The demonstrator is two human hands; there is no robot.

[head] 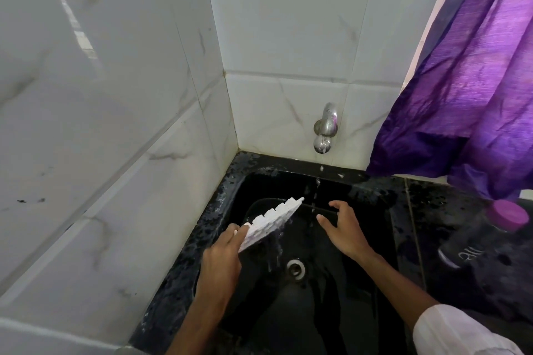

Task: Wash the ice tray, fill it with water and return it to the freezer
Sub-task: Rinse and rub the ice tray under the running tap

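Head view, single frame.

- Left hand (222, 261): back of the hand faces the camera, forearm coming in from the bottom edge. The fingers grip the near short end of the ice tray (271, 220); the fingertips lie behind the tray and I cannot see them.
- Ice tray: white, held above the left part of the black sink (317, 314), touching nothing but the hand. It is tilted on edge, far corner raised toward the tap's water stream (317, 181) (the cell bottoms show as a row of bumps along the upper edge). Water runs off its lower edge into the basin.
- Right hand (343, 228): fingers spread and straight, palm down, holding nothing. It hovers over the basin just right of the stream and apart from the tray. White sleeve (452, 331) on that forearm, cut off by the lower edge of the frame.
- Tap (326, 127): chrome, on the tiled wall (115, 124), giving only a thin broken stream.
- Drain (295, 268): uncovered, between the two forearms.

Hard to make out: the inside of the tray's cells faces away. A dark bottle (473, 242) with a purple cap stands on the wet black tabletop (427, 204) at right; its lettering is blurred. A purple curtain (461, 81) hangs over the tabletop's back edge and hides the wall there.
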